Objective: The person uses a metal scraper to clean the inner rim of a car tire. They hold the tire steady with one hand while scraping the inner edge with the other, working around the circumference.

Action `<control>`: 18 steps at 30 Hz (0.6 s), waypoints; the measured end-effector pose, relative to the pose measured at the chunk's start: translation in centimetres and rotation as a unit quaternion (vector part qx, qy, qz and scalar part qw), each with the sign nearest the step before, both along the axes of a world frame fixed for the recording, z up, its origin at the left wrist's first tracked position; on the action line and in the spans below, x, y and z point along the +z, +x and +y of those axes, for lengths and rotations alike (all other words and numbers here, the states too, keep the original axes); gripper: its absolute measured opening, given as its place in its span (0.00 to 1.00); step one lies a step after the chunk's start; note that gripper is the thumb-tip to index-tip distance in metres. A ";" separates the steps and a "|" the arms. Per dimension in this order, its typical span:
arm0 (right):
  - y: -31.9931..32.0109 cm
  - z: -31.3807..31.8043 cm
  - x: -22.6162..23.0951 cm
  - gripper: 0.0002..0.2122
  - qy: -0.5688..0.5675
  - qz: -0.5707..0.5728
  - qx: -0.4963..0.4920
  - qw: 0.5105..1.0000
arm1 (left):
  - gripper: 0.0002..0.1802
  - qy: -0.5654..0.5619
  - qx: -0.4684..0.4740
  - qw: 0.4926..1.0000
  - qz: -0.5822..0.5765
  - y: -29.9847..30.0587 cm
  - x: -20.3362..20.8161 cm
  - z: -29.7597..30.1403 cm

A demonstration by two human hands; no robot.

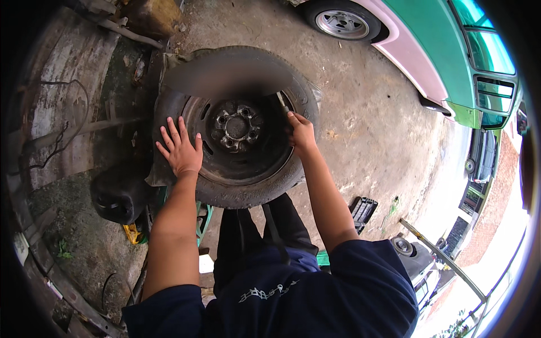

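A car wheel (276,153) with a dark steel rim and black tyre (248,196) lies face up in front of me. My left hand (183,147) rests flat on the left of the tyre and rim edge, fingers spread. At the right edge of the rim, my right hand (301,133) is closed around a slim hand tool (282,101). Its narrow, pale metal end points away from me along the rim; the exact kind cannot be made out. A smeared dark patch hides the far part of the wheel.
A green and pink vehicle (420,59) stands at the far right on the concrete floor (360,129). Left of the wheel are a worn panel (67,107) and a dark rounded object (115,194). A black plastic tray (364,213) lies at right, near a long pole (442,259).
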State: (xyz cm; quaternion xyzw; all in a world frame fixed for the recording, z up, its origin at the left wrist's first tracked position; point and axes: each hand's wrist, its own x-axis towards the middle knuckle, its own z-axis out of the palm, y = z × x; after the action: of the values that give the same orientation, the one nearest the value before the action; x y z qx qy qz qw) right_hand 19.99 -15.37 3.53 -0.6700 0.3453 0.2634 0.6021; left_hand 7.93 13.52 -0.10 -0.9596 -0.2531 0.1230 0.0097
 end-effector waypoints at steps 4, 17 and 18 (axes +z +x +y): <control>0.1 -1.4 -0.4 0.20 -0.007 -0.117 0.129 0.985 | 0.41 0.014 -0.003 1.000 -0.017 -0.1 -0.2 0.0; 0.2 -4.4 1.1 0.18 -0.268 -0.292 0.311 0.864 | 0.41 0.039 -0.002 0.999 -0.022 -0.1 -0.4 -0.2; 0.3 -4.6 1.3 0.18 -0.291 -0.257 0.319 0.865 | 0.41 0.045 -0.006 0.999 -0.030 -0.1 -0.4 -0.2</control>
State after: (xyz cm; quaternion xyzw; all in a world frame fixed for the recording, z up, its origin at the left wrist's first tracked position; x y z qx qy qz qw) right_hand 20.29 -19.93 4.84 -0.9324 0.0070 0.1473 0.3299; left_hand 7.84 13.33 -0.48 -0.9629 -0.2525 0.0831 0.0458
